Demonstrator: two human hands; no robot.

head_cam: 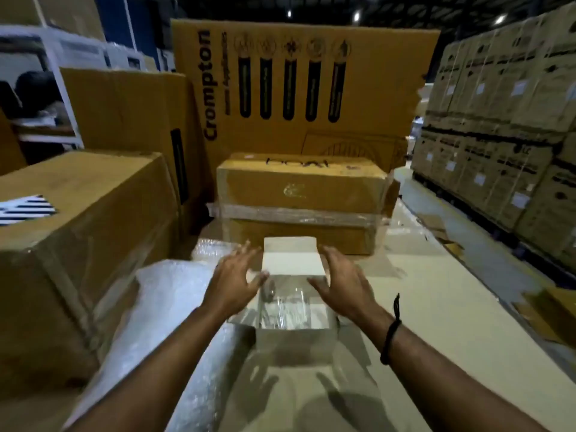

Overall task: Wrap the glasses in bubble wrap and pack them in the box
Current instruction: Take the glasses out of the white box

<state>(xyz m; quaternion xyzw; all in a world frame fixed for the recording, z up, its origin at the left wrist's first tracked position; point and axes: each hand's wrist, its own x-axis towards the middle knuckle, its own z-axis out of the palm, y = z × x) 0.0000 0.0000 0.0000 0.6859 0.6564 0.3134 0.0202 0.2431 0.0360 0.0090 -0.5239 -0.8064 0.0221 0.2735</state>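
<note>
Bubble wrap [162, 294] lies on the left. The left hand [235, 277] hovers, fingers spread wide. Between both hands sits the small white box [291, 260], open, with clear glasses [290, 310] inside. The right hand [341, 279] is spread wide too.

Left grip [237, 277], right grip [338, 280]: both outstretched, fingers spread.

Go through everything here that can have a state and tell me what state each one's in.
Small white cardboard box: open, far flap standing up.
Clear glass: inside the box; wrapped or not, cannot tell.
Left hand: open, fingers spread, holding nothing.
Right hand: open, fingers spread, holding nothing.
Clear bubble wrap sheet: loose, crumpled, left of the box.
Brown film-banded carton: closed.
</note>
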